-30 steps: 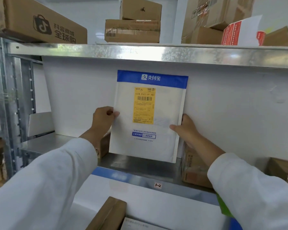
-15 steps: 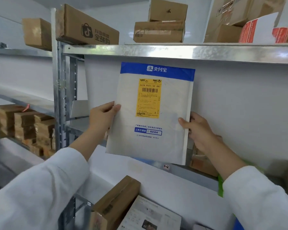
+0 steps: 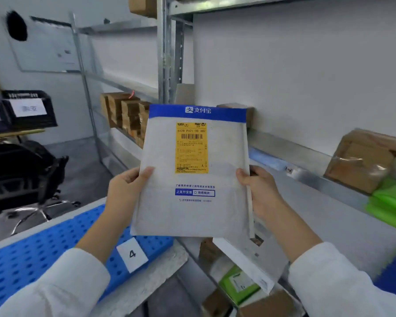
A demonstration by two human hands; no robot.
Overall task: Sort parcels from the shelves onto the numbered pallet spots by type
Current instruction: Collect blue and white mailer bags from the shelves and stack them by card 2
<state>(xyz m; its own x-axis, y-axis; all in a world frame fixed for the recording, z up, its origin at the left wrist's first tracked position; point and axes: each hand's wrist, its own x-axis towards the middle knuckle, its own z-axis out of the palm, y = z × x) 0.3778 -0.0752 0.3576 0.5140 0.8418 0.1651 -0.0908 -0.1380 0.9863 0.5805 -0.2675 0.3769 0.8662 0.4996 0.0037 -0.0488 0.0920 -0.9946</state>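
Observation:
A white padded mailer [image 3: 192, 209] with a blue top band and a yellow label is held upright in front of me. My left hand [image 3: 126, 191] grips its left edge, thumb on the front. My right hand [image 3: 260, 191] grips its right edge the same way. Below it to the left lies a blue perforated pallet [image 3: 44, 255] carrying a white card marked 4 [image 3: 132, 255].
The metal shelf [image 3: 311, 154] on the right carries a brown wrapped parcel [image 3: 361, 161] and green bags [image 3: 391, 204]. Cardboard boxes [image 3: 126, 115] are stacked further back. More parcels [image 3: 240, 282] lie on the low shelf. A black office chair [image 3: 23, 177] and black crates [image 3: 28, 110] stand at left.
The mailer has come off the shelf and away from it, still in both hands. My view has swung left and down, bringing the blue pallet and chair into sight.

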